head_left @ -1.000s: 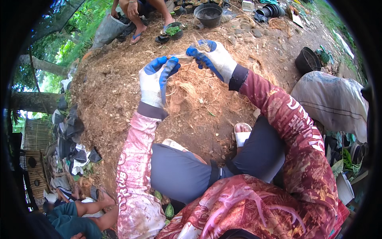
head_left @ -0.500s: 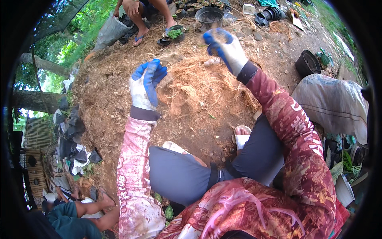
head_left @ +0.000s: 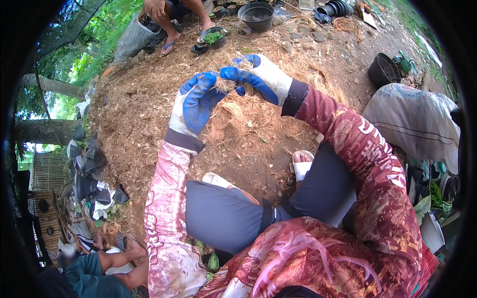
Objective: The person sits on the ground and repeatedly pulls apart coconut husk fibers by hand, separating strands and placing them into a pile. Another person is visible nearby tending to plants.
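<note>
My left hand (head_left: pixel 195 103) and my right hand (head_left: pixel 262 79) wear white gloves with blue-coated palms and fingers. They meet in front of me above the ground. A tuft of brown coconut fibre (head_left: pixel 226 83) spans the gap between the fingertips, and both hands pinch it. Some strands stick out above the fingers. Under the hands lies a loose heap of coconut fibre (head_left: pixel 233 121), partly covered by the gloves.
Shredded husk (head_left: pixel 124 114) covers the ground to the left. A black tub (head_left: pixel 256 17) and a pot of green seedlings (head_left: pixel 214 37) stand at the far side by a seated person. At right are a black bucket (head_left: pixel 384 69) and white sack (head_left: pixel 412 121). Another person's legs (head_left: pixel 117 260) show lower left.
My right hand has come down and left toward my left hand. My left hand has shifted slightly right, its fingers closing. The hands, apart before, now meet at the fibre tuft.
</note>
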The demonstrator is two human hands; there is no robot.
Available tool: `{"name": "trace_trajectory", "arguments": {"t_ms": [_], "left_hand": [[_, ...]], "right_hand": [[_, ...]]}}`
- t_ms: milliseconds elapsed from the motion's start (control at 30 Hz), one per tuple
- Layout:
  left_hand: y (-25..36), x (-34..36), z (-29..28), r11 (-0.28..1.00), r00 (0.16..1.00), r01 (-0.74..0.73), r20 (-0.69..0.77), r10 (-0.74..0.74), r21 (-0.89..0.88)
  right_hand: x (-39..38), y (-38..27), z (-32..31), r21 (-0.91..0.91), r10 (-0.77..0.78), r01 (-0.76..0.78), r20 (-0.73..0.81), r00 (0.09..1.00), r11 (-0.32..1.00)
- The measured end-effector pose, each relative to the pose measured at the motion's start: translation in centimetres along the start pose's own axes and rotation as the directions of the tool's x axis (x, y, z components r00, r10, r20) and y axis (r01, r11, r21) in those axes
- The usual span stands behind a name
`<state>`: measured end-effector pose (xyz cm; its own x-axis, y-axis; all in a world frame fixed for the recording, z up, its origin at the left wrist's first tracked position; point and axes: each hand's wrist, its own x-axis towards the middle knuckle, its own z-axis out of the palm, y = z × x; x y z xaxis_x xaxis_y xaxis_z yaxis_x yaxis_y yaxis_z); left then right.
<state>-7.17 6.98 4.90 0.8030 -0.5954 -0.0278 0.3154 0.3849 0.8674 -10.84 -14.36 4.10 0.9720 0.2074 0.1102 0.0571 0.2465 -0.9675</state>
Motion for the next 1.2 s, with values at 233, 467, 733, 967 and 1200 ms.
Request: {"name": "trace_trajectory", "arguments": {"t_ms": [233,467,733,967,1200], "left_hand": [[-0.6,1.1,-2.0,0.980,0.997,0.015,0.083,0.001,-0.198],[-0.6,1.3,-1.0,1.000,0.963,-0.010,-0.269,0.015,0.017],[-0.4,0.3,1.5,0.706,0.930,-0.272,-0.009,0.367,0.654],[-0.2,0.2,2.1,0.802,0.972,-0.170,-0.037,0.232,0.572],[-0.5,0.5,1.3,0.921,0.971,-0.014,-0.214,0.105,0.390]], "right_hand": [[-0.2,-1.0,0.1,-0.017,-0.008,0.008,0.019,1.000,1.000],[-0.1,-0.7,1.0,-0.120,-0.006,-0.005,-0.086,0.996,0.993],[-0.2,-0.4,-0.8,-0.134,-0.033,0.034,0.010,0.999,0.990],[-0.1,-0.8,-0.9,-0.122,-0.025,0.030,0.044,0.999,0.992],[0.3,-0.2,-0.3,-0.046,0.010,-0.012,-0.036,0.999,0.999]]}}
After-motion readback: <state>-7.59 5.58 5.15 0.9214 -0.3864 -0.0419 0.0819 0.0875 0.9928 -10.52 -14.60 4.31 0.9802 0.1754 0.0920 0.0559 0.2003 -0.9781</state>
